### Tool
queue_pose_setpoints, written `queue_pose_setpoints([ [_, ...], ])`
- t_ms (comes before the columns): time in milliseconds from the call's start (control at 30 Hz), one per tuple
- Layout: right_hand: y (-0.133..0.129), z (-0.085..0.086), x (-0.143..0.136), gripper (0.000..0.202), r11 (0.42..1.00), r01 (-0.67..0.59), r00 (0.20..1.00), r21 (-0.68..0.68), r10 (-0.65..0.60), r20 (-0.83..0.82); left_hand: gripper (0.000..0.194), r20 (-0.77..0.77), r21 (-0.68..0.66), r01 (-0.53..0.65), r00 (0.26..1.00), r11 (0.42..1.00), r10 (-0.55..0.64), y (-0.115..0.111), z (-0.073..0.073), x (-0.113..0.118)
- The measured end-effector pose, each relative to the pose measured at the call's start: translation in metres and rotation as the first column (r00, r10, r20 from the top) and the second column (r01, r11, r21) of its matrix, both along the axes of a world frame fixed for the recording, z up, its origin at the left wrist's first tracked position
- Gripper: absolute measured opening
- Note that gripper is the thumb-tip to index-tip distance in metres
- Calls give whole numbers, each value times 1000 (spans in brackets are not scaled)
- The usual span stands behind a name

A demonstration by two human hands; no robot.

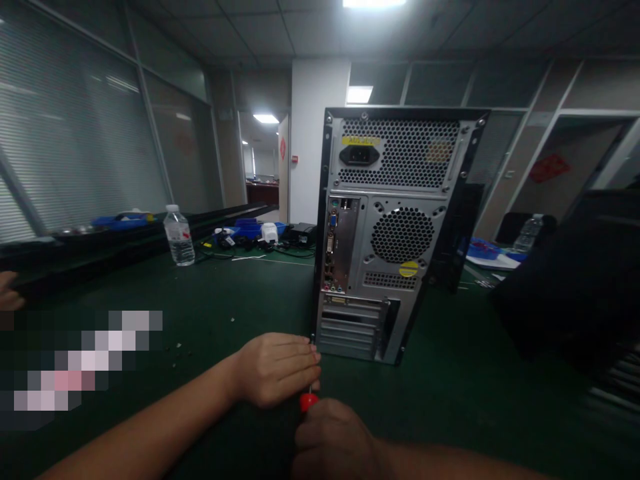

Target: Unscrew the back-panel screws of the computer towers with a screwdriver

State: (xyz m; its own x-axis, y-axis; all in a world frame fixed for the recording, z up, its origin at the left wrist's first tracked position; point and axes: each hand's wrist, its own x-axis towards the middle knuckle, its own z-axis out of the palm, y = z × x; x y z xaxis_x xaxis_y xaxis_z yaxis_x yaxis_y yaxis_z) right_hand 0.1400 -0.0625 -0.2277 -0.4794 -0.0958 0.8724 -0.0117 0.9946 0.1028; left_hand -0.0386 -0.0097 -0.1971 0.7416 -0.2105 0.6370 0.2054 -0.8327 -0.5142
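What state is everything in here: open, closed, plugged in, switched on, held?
Computer case: upright, back showing
Power socket: unplugged
Red-handled screwdriver: gripped in right hand
Left hand: fingers at the screwdriver's shaft, grip unclear
Nearer bottle: upright, capped
Ceiling light: lit
Background door: open

The right hand point(337, 437) is gripping a red-handled metal screwdriver point(309, 402); the left hand point(277, 367) is at its shaft. The upright silver-and-black metal computer case point(350, 267) and, near the far edge, a clear plastic bottle point(180, 237) stand on the dark green table point(250, 293).
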Motion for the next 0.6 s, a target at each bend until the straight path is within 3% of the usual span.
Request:
queue_pose_setpoints([
  [167,4,-4,-3,31,997,-57,998,51,56,21,16,35,-36,-11,999,999,12,-1,1,0],
  [267,14,-26,-2,31,994,-80,992,78,72,101,15,31,-27,2,1000,1000,-1,-1,-1,2],
  [400,25,-60,3,29,993,-83,925,88,44,378,14,34,-6,-15,999,1000,15,0,-5,7],
  [600,29,-78,-1,30,997,-48,859,64,9,512,14,20,-14,-24,1000,1000,24,0,-5,9],
])
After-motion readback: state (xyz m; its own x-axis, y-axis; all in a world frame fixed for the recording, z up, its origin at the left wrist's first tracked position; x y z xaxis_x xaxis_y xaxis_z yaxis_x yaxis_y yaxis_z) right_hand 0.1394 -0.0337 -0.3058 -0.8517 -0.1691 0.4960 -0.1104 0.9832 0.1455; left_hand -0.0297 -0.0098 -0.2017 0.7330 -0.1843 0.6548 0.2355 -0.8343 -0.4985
